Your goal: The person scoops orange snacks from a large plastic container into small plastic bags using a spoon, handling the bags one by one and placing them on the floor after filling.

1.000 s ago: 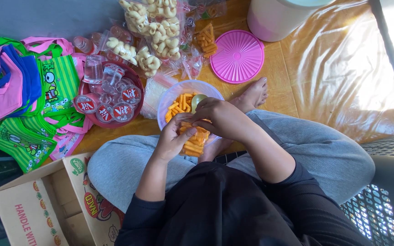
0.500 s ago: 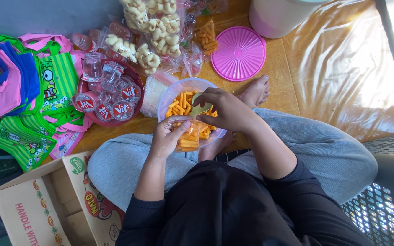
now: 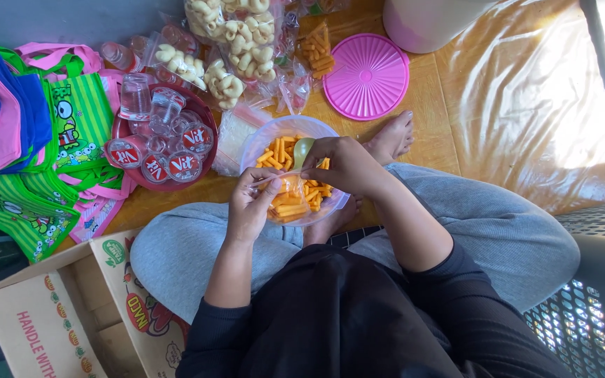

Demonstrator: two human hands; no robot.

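Note:
A clear bowl (image 3: 260, 140) of orange stick snacks (image 3: 274, 150) sits on the floor between my crossed legs. My left hand (image 3: 250, 206) holds a small clear plastic bag (image 3: 290, 198) of the orange sticks open over the bowl. My right hand (image 3: 348, 164) grips a pale green spoon (image 3: 302, 149) whose scoop lies over the bowl, beside the bag's mouth.
A red tray (image 3: 201, 112) with sealed water cups and empty clear cups stands to the left. Bags of pale curled snacks (image 3: 236, 35) lie behind the bowl. A pink lid (image 3: 367, 75), green and pink tote bags (image 3: 43, 140), a cardboard box (image 3: 57, 315) and a dark crate (image 3: 596, 294) surround me.
My right hand has lifted the spoon from down in the bowl up toward the bag's mouth. The left hand has shifted slightly with the bag.

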